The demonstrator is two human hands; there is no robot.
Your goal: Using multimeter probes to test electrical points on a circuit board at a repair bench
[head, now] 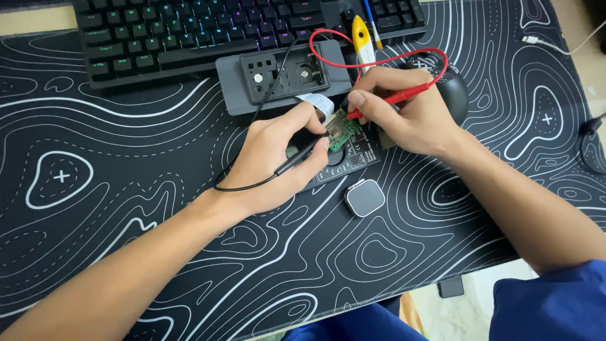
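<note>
Two hands: left hand [278,158], right hand [404,113]. Two test probes, one black probe [300,158], one red probe [394,98]. One green circuit board [344,132]. One keyboard [189,31]. One grey case [284,79]. One small square grey gadget [365,197]. One patterned desk mat [126,189]. One mouse [454,95]. One white cable [555,44].

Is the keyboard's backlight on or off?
On: the keyboard keys glow blue and purple along its upper rows.
</note>
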